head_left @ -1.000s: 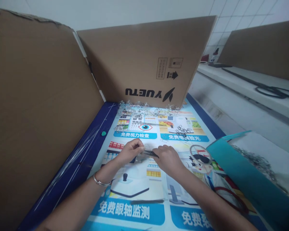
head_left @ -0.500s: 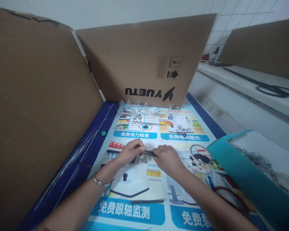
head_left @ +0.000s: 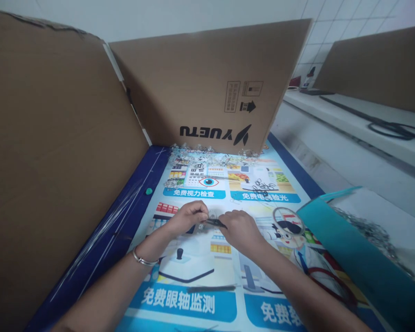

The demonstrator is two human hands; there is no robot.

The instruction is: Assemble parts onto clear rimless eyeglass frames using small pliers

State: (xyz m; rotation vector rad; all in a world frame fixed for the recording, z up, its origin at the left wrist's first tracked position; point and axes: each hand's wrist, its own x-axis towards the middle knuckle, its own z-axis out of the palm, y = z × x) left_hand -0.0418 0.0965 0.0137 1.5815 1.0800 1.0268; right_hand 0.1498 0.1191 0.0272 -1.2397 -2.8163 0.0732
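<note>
Dark pliers (head_left: 216, 222) are gripped in my right hand (head_left: 242, 230), their jaws pointing left. My left hand (head_left: 188, 217), thumb and fingers pinched together, is right at the jaw tips. A small clear bead-like piece (head_left: 201, 226) hangs just below its fingertips, touching or very near the jaws. Thin wire seems to run between the hand and the pliers, but it is too fine to make out well. Both hands are above the printed blue and white sheet (head_left: 207, 276).
Clear beaded pieces (head_left: 210, 157) lie heaped along the cardboard panel (head_left: 207, 87) at the back. Black loops (head_left: 263, 185) are in front of them. A teal box (head_left: 359, 244) with tangled wire pieces (head_left: 366, 226) stands at right. Another cardboard panel (head_left: 55, 138) rises at left.
The pliers and the clear piece have shifted slightly, the piece a little to the left and up. Both hands keep nearly the same place and hold.
</note>
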